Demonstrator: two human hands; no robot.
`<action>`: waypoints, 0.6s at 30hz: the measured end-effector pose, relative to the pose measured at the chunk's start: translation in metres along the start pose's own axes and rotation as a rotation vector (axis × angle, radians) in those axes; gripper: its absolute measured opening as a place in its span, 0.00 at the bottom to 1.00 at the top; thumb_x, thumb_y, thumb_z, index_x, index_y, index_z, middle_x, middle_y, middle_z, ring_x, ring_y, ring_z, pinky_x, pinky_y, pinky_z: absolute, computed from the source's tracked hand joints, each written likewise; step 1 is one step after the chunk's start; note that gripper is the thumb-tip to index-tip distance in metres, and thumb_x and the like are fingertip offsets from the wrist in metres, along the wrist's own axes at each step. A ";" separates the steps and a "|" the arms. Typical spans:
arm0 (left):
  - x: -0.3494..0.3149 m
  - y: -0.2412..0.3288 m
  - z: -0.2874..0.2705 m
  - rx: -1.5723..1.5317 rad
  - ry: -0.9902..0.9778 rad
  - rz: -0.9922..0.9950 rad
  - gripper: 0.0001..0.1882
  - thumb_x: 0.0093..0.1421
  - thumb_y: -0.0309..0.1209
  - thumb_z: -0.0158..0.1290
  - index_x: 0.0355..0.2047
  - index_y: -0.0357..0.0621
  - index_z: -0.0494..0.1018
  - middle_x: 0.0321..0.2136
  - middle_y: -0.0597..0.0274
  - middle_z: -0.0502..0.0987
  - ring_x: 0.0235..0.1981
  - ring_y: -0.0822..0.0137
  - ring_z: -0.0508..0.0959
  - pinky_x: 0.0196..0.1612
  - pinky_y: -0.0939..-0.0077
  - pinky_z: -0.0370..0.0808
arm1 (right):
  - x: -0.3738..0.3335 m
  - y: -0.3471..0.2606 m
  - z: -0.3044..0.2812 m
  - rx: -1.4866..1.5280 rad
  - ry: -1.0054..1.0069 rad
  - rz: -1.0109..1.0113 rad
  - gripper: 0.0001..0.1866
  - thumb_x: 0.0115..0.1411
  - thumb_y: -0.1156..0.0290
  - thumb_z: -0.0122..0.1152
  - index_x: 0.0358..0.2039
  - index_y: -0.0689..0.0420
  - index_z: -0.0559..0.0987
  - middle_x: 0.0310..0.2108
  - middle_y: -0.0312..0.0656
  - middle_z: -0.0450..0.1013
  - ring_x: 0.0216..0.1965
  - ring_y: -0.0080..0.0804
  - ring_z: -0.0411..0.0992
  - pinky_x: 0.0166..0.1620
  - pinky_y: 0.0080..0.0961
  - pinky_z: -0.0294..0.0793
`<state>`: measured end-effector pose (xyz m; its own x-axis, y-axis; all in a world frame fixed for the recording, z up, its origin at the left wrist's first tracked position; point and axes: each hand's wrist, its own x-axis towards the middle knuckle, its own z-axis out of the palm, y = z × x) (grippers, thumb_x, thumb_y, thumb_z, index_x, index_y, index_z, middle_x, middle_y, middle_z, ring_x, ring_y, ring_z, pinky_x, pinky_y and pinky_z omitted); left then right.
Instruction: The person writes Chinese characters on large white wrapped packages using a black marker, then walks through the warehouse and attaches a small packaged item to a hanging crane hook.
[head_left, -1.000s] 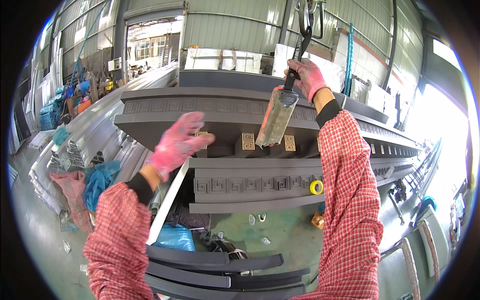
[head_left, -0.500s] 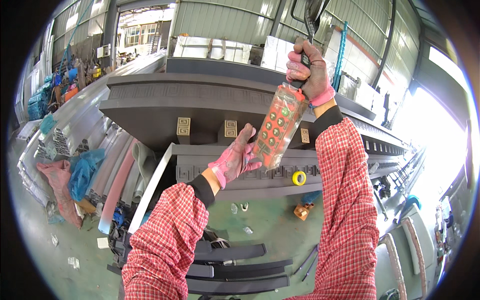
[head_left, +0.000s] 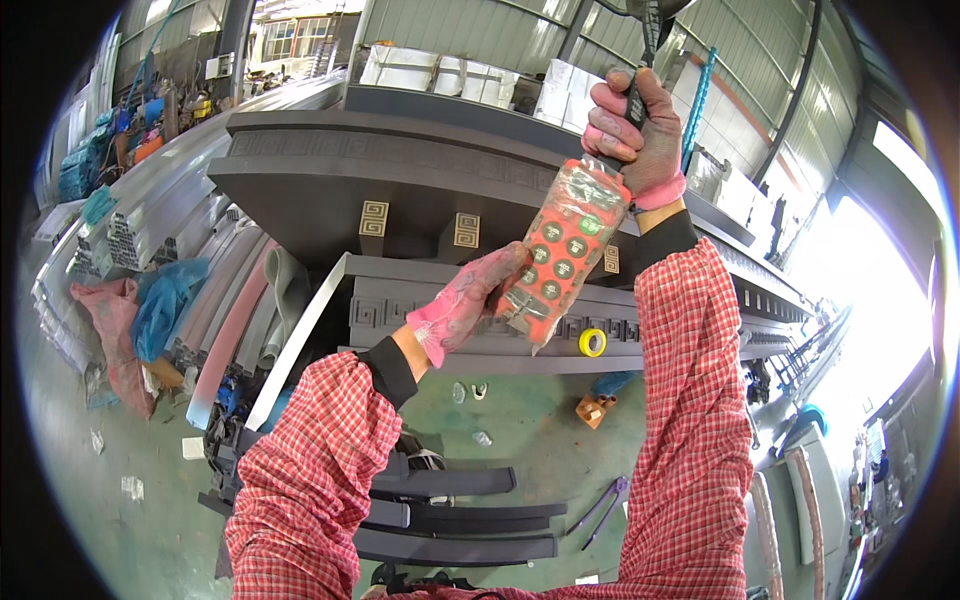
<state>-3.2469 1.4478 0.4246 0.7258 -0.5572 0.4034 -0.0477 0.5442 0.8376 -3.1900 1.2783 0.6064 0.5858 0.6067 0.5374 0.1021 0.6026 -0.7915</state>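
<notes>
A red crane remote control (head_left: 565,250) with rows of dark round buttons and one green button hangs tilted in a clear plastic wrap. My right hand (head_left: 640,135), in a soiled pink glove, is closed round the black strap (head_left: 651,35) just above it. The strap runs up out of the top of the picture. My left hand (head_left: 470,300), gloved likewise, is at the remote's lower left edge, its fingers partly hidden behind the wrap and closed on it.
Long dark grey moulded beams (head_left: 300,190) with square spiral patterns lie ahead. A yellow tape roll (head_left: 592,343) rests on the lower beam. Curved dark strips (head_left: 460,520) and purple-handled pliers-like tool (head_left: 605,510) lie on the green floor. Stacked metal profiles (head_left: 120,240) stand left.
My left hand has closed onto the remote's lower edge, its fingers no longer spread. The remote's buttons have turned more squarely toward me. My view has shifted slightly.
</notes>
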 end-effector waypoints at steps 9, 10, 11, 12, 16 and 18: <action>-0.030 0.018 0.007 0.191 0.003 0.101 0.30 0.51 0.39 0.59 0.51 0.41 0.62 0.38 0.71 0.69 0.38 0.79 0.69 0.46 0.82 0.66 | 0.005 0.011 0.025 0.025 -0.072 0.016 0.16 0.59 0.56 0.50 0.30 0.57 0.73 0.18 0.32 0.62 0.10 0.13 0.50 0.14 0.12 0.53; -0.031 0.016 0.007 0.173 0.001 0.113 0.31 0.49 0.35 0.60 0.51 0.41 0.61 0.39 0.70 0.69 0.40 0.78 0.69 0.47 0.81 0.66 | 0.005 0.012 0.027 0.019 -0.066 0.009 0.16 0.59 0.56 0.50 0.30 0.57 0.73 0.18 0.32 0.62 0.10 0.13 0.50 0.14 0.12 0.53; -0.031 0.012 0.007 0.155 0.000 0.125 0.33 0.47 0.32 0.62 0.52 0.41 0.60 0.41 0.69 0.70 0.42 0.76 0.69 0.48 0.80 0.66 | 0.005 0.013 0.029 0.020 -0.065 0.010 0.16 0.59 0.56 0.50 0.30 0.57 0.73 0.18 0.32 0.61 0.10 0.13 0.50 0.14 0.12 0.53; -0.033 0.012 0.006 0.138 0.000 0.136 0.36 0.45 0.28 0.64 0.53 0.41 0.59 0.42 0.68 0.70 0.44 0.75 0.69 0.50 0.78 0.66 | 0.006 0.014 0.032 0.022 -0.066 0.011 0.16 0.59 0.56 0.49 0.30 0.57 0.73 0.18 0.32 0.61 0.10 0.13 0.50 0.14 0.12 0.53; -0.043 0.016 0.004 0.063 -0.003 0.111 0.40 0.41 0.24 0.66 0.54 0.41 0.57 0.47 0.64 0.68 0.49 0.72 0.68 0.52 0.74 0.66 | 0.006 0.019 0.041 0.008 -0.059 0.000 0.16 0.60 0.55 0.49 0.30 0.57 0.73 0.19 0.31 0.60 0.10 0.14 0.50 0.14 0.13 0.54; -0.048 0.020 0.006 0.096 0.005 0.116 0.40 0.42 0.26 0.65 0.54 0.41 0.56 0.47 0.64 0.67 0.49 0.72 0.68 0.52 0.74 0.66 | 0.008 0.019 0.044 0.035 -0.086 0.022 0.16 0.60 0.55 0.48 0.30 0.57 0.73 0.18 0.31 0.59 0.10 0.14 0.50 0.14 0.13 0.54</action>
<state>-3.2867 1.4822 0.4244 0.7149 -0.4913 0.4976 -0.1962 0.5421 0.8171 -3.2187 1.3172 0.6087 0.5163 0.6613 0.5441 0.0608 0.6055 -0.7936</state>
